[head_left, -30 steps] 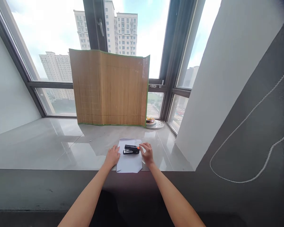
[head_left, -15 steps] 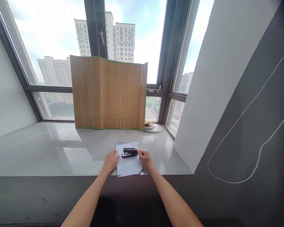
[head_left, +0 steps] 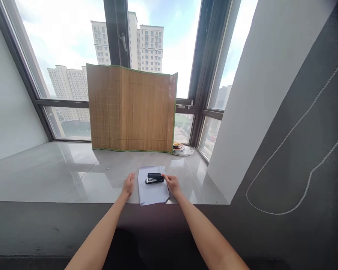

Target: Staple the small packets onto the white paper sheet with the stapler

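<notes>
A black stapler (head_left: 154, 178) lies on white paper (head_left: 153, 189) on the tabletop (head_left: 73, 176). The right hand (head_left: 171, 183), at its 3 o'clock, touches its end, fingers loose. The left hand (head_left: 129, 184) rests flat and spread at 9 o'clock.

Single head-worn view, high and set back, facing forward-down over glossy grey stone windowsill (head_left: 59, 176) toward dark-framed window (head_left: 118, 33).

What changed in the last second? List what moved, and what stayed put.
The left hand slid left off the paper and now rests on the sill beside it. The right hand closed in on the right end of the stapler and now touches it at the orange tip. The stapler still lies on the paper; the bamboo screen and the plates have not moved.
</notes>
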Demonstrator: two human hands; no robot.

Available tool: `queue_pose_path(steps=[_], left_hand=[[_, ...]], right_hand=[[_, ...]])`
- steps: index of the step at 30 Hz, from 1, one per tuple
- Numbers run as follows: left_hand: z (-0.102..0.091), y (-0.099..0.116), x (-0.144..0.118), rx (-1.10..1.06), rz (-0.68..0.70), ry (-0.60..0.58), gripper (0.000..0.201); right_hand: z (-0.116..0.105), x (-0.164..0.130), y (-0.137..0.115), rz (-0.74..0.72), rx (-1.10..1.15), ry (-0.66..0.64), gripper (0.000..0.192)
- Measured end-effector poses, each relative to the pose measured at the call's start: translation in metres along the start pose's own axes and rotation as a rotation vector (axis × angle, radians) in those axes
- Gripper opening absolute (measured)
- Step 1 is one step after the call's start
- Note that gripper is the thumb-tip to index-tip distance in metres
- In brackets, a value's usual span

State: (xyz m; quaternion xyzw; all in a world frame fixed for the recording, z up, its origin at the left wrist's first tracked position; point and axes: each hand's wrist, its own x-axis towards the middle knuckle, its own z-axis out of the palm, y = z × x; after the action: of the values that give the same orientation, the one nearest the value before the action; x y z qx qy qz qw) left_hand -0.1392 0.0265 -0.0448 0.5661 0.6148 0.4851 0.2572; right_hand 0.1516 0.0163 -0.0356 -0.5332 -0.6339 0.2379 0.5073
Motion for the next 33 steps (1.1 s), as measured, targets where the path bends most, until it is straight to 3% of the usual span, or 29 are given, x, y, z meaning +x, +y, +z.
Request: queue_pose_path(steps=[6, 16, 22, 30, 33], left_hand=[[-0.003, -0.001, 0.0, -0.1, -0.063, 0.018, 0.062], [-0.004, 0.008, -0.004, -0.24, -0.11, 0.013, 0.067], [-0.001, 0.006, -0.004, -0.448, -0.151, 0.038, 0.048], [0.003, 0.0, -0.006, -0.692, -0.209, 0.063, 0.018], [0.0, 0.004, -0.009, -0.772, -0.225, 0.089, 0.012]], right_hand=[[0.001, 0.0, 0.004, 0.006, -0.027, -0.006, 0.063], [0.003, -0.002, 0.003, -0.018, -0.063, -0.006, 0.065], [-0.001, -0.001, 0.004, -0.039, -0.055, -0.037, 0.069], [0.003, 0.019, -0.01, -0.151, -0.101, -0.116, 0.043], [0.012, 0.03, -0.022, -0.199, -0.246, -0.236, 0.051]])
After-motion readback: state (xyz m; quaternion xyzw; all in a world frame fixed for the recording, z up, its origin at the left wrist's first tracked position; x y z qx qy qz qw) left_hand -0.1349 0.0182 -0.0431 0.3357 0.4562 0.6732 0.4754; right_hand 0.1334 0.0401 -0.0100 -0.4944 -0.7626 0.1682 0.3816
